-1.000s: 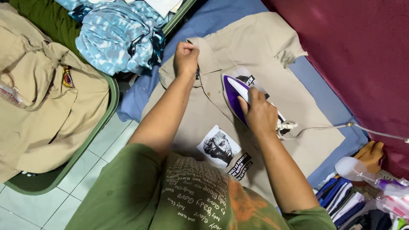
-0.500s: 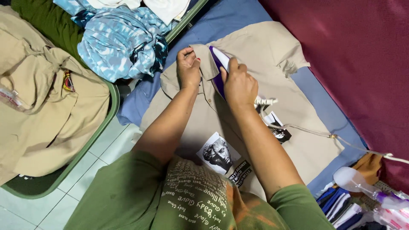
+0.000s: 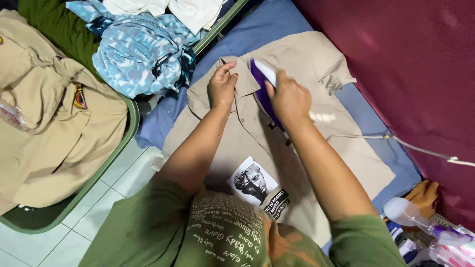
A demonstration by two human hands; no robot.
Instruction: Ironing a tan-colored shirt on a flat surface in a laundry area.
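Shifted up-frame since earlier, right hand (image 3: 289,99) grips purple-white iron (image 3: 261,81) at collar of flat khaki shirt (image 3: 316,64); left hand (image 3: 222,86), fingers loosely curled, pins collar.

right hand (image 3: 289,99) w/ the purple iron (image 3: 261,84) has slid from mid-shirt, right of the buttons, to the far end by the collar (image 3: 242,79), now just beside the left hand (image 3: 222,86). iron's nose now points far. cord (image 3: 396,141) trails farther across the beige shirt (image 3: 316,64). left hand shifted slightly along the collar.
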